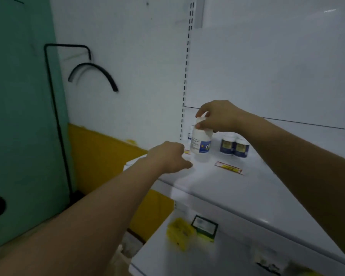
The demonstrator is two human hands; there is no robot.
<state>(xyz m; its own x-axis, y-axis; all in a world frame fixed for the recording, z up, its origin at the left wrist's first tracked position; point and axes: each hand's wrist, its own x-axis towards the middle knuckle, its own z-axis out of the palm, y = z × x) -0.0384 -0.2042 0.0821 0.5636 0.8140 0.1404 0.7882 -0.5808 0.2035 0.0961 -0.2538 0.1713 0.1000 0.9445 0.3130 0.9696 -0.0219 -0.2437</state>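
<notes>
The right hand (pixel 217 116) grips the bottle (pixel 200 142) from above, hiding its cap, over the shelf (pixel 217 182), while the left hand (pixel 171 156), near its base, shows only knuckles, its hold untellable; blurred jars (pixel 234 147) stand under the right wrist.

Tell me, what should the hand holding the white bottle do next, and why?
Probably lower the white bottle straight down and stand it on the shelf. The right hand pinches it by its top, it looks slightly tilted at or just above the shelf, and bare shelf lies under it, left of the two blue bottles.
</notes>
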